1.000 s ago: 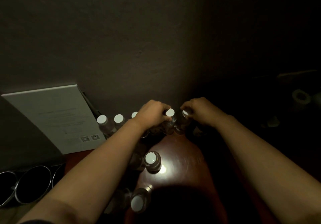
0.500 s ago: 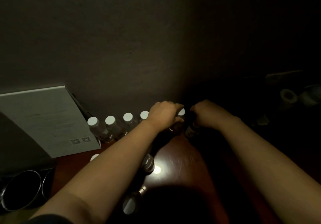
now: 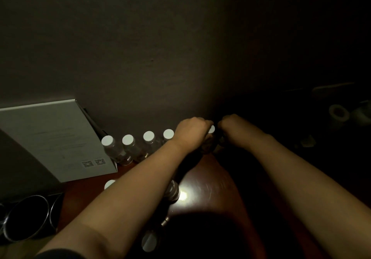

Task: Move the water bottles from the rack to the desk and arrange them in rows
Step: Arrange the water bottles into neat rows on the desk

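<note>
A row of clear water bottles with white caps (image 3: 128, 140) stands along the wall at the back of the dark red desk (image 3: 208, 180). My left hand (image 3: 190, 132) is closed around a white-capped bottle (image 3: 211, 129) at the right end of that row. My right hand (image 3: 233, 125) is closed just to its right on another bottle, which is almost lost in shadow. More bottles stand nearer me: one (image 3: 171, 191) under my left forearm, a cap (image 3: 109, 184) left of it, and one (image 3: 149, 243) at the bottom.
A grey-white box (image 3: 54, 138) leans against the wall at the left. Shiny metal cups (image 3: 28, 218) sit at the lower left. The right side is dark, with a pale roll-like object (image 3: 338, 115). A bright reflection lies on the desk.
Both hands have pushed their bottles farther back toward the wall, into line with the row. The view has shifted, so the row and the box sit lower left.
</note>
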Action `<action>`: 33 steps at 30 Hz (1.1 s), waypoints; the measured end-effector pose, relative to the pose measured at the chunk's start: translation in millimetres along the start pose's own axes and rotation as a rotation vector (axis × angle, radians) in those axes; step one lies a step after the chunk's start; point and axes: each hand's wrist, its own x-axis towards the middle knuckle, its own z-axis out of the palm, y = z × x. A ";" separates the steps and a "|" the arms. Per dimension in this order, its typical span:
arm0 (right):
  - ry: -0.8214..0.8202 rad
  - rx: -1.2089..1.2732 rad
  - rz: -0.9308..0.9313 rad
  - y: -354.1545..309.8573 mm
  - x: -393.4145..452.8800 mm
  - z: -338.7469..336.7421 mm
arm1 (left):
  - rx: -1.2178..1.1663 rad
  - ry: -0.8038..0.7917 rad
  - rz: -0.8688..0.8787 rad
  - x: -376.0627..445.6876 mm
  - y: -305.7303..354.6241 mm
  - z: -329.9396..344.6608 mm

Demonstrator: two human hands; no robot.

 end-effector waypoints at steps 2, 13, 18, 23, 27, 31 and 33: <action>0.023 -0.001 -0.018 0.2 1.6 -0.9 | -0.001 -0.001 -0.007 0.2 -1.6 -1.2; 0.045 -0.009 0.009 2.9 2.3 -3.3 | -0.051 -0.006 -0.003 0.9 -1.3 2.0; 0.065 0.025 0.016 5.8 -0.9 2.2 | -0.076 -0.052 -0.029 -2.4 -2.0 -2.0; 0.099 0.061 0.015 1.5 -5.8 3.9 | -0.089 0.009 -0.061 -22.5 -7.4 -21.9; 0.235 0.071 0.007 -13.2 -12.4 -4.2 | -0.095 0.065 -0.097 -55.2 -19.0 -49.2; 0.384 0.096 -0.083 -48.6 -29.9 -12.1 | -0.103 0.100 -0.179 -109.1 -37.3 -75.0; 0.387 0.108 -0.138 -72.9 -39.6 -12.1 | -0.106 0.110 -0.245 -140.0 -51.2 -83.9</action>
